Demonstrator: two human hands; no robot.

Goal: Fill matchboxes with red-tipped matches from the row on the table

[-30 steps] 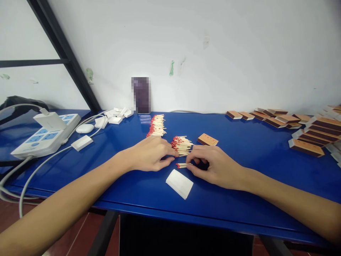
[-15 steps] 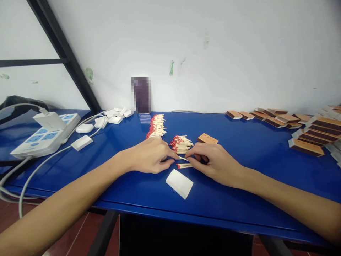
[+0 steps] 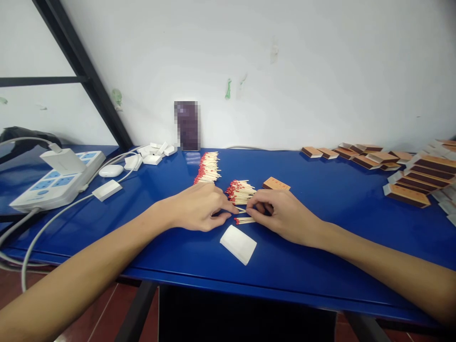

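Note:
My left hand [image 3: 201,206] rests on the blue table [image 3: 320,228], fingers curled, its fingertips pinched at the near edge of a small pile of red-tipped matches [image 3: 240,191]. Facing it, my right hand [image 3: 278,211] pinches a match at the same edge of that pile. A few matches [image 3: 244,220] lie side by side on the table just below both sets of fingertips. A white inner tray of a matchbox [image 3: 238,244] lies in front of the hands. An orange matchbox sleeve [image 3: 276,184] lies behind my right hand. A larger heap of matches [image 3: 207,168] sits further back.
Several brown matchboxes [image 3: 406,194] are spread along the right back of the table. White trays [image 3: 153,153], a white power strip [image 3: 53,180] with a plugged adapter and cables, and a white earbud case [image 3: 111,170] lie at the left. A black metal brace runs up the wall.
My right hand has moved from the few matches near the tray up to the edge of the small pile. My left hand has barely shifted.

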